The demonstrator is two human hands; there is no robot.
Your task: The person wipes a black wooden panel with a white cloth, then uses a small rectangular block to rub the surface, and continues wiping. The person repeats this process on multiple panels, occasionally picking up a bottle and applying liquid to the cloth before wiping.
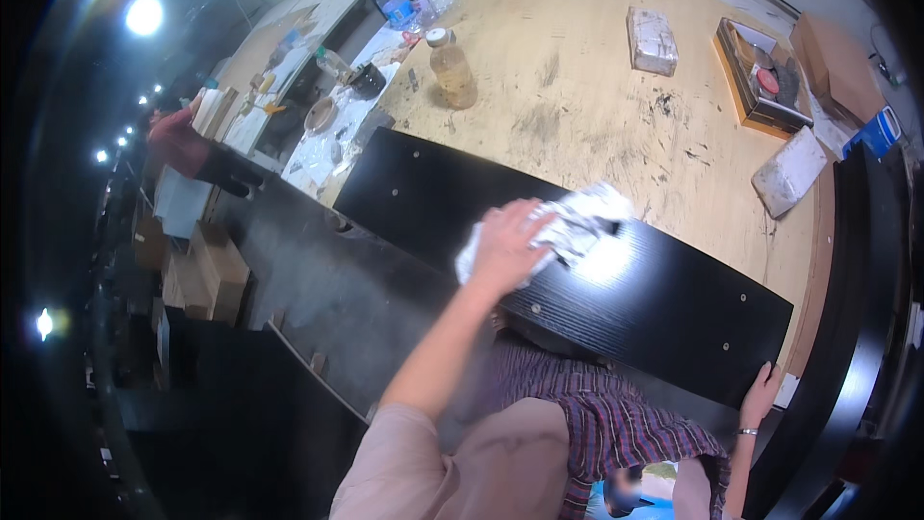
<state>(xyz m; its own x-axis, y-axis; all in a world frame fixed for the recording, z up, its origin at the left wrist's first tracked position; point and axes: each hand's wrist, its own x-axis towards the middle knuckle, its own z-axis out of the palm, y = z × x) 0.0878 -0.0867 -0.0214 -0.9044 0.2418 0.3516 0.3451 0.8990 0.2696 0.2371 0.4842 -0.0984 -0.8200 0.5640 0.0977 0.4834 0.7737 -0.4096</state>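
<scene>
Pale and scuffed, the wooden desk spreads beyond the long black board, which lies along its near side in front of you. Your right hand is at the board's near right corner, fingers against its end; how firmly they close, I cannot tell. Your left hand lies over the board's middle, fingers bent around a crumpled white cloth held to the black surface. Past the board's far edge, a capped bottle of yellowish liquid stands near its left end, and a pale block lies beyond its right end. Farther from the board sits an open box of small items. Well apart, past the board's left end, is a person in dark red.
</scene>
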